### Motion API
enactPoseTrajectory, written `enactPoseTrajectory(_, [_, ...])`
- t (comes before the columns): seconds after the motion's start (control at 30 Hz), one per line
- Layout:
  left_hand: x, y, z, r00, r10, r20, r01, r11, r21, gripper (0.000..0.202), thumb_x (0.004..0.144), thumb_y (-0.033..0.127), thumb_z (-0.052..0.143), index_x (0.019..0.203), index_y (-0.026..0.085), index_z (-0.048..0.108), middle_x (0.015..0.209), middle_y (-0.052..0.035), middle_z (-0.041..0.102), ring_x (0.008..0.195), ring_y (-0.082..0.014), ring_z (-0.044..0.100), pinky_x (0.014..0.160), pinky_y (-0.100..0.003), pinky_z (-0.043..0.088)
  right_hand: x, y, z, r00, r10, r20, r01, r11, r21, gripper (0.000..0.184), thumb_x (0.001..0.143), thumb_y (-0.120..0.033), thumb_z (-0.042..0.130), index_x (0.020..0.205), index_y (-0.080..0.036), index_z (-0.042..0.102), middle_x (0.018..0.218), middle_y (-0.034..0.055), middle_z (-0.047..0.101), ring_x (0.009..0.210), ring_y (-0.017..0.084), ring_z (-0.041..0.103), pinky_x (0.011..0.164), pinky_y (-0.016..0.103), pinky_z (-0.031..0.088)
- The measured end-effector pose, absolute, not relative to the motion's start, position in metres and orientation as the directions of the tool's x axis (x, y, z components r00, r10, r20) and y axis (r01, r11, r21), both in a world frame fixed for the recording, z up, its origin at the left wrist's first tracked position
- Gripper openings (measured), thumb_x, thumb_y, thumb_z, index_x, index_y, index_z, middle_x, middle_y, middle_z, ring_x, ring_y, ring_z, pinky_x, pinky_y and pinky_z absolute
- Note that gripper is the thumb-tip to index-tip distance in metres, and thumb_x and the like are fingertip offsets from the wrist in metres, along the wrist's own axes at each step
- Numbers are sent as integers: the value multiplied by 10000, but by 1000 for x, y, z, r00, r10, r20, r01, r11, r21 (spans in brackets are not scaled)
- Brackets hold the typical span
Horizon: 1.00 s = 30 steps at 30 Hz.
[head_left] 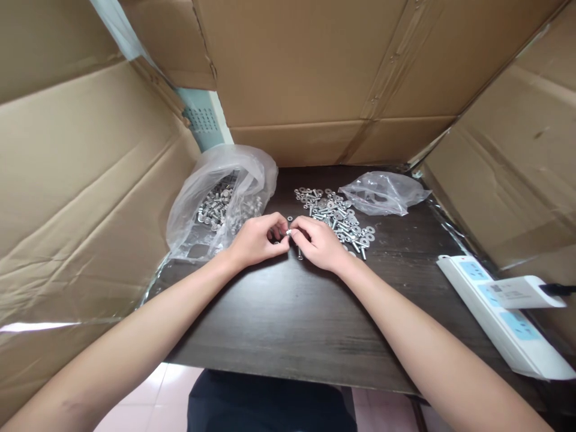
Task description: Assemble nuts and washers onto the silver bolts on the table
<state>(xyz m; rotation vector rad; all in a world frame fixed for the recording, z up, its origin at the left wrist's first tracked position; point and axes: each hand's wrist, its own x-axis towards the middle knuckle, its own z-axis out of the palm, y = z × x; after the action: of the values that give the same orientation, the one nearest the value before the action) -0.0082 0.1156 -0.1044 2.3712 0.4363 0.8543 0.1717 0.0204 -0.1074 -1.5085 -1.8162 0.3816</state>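
Note:
My left hand (257, 239) and my right hand (317, 242) meet over the dark wooden table (279, 318), fingertips pinched together on a small silver bolt with a washer (288, 232). Both hands are closed around it. Just beyond my right hand lies a loose pile of silver bolts, nuts and washers (335, 216). Beside my left hand an open clear plastic bag of bolts (220, 201) rests on the table.
An empty crumpled plastic bag (382, 193) lies at the back right. A white power strip with a plugged adapter (504, 306) sits along the right edge. Cardboard walls (81, 180) enclose the table on the left, back and right.

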Motion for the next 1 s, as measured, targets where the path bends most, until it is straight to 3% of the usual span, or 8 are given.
enactPoseTrajectory(0.73, [-7, 118, -108, 732, 523, 437, 86, -707, 702, 111, 797, 180, 680, 888, 180, 616, 742, 28, 670, 621, -96, 638, 610, -189, 532, 172, 19, -110, -33, 939, 342, 756, 248, -606, 130, 1008, -300, 500, 1024, -206, 590, 1015, 78, 690, 863, 216, 622, 782, 344, 439])
enactPoseTrajectory(1.0, [-8, 118, -107, 741, 458, 491, 55, -770, 636, 97, 813, 146, 664, 885, 179, 607, 758, 23, 668, 638, -97, 638, 631, -189, 537, 171, 21, -109, -60, 937, 344, 738, 274, -617, 210, 1043, -291, 433, 929, -206, 587, 937, 67, 673, 866, 214, 615, 803, 343, 434])
